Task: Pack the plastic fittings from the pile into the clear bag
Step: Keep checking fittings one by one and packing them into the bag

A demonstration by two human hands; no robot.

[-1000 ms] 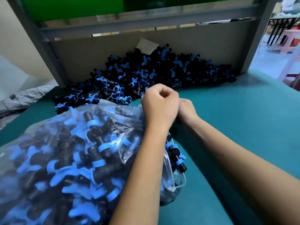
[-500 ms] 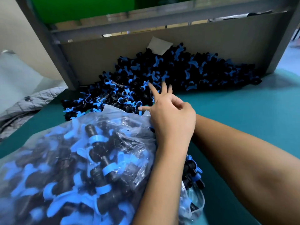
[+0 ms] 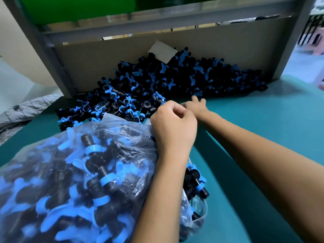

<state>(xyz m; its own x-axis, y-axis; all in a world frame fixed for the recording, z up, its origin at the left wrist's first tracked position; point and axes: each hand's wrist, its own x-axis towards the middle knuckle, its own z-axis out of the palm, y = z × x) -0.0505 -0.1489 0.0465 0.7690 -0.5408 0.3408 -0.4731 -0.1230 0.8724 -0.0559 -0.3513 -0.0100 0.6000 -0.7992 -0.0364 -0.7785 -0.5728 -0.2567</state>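
Observation:
A pile of black plastic fittings with blue clips lies on the teal table against a cardboard panel. A clear bag, stuffed with the same fittings, fills the lower left. My left hand is curled at the bag's upper right edge and grips the plastic there. Just beyond it, my right hand stretches out with fingers spread at the near edge of the pile, holding nothing I can see. A few fittings show at the bag's right side under my left forearm.
The teal table extends to the right of my arms. A cardboard panel in a grey metal frame backs the pile, with a white paper slip on top. Grey quilted cloth lies at the left.
A second ago both hands were bunched together at the bag's mouth. Now my right hand reaches past the left toward the pile, and the left is curled on the bag's edge.

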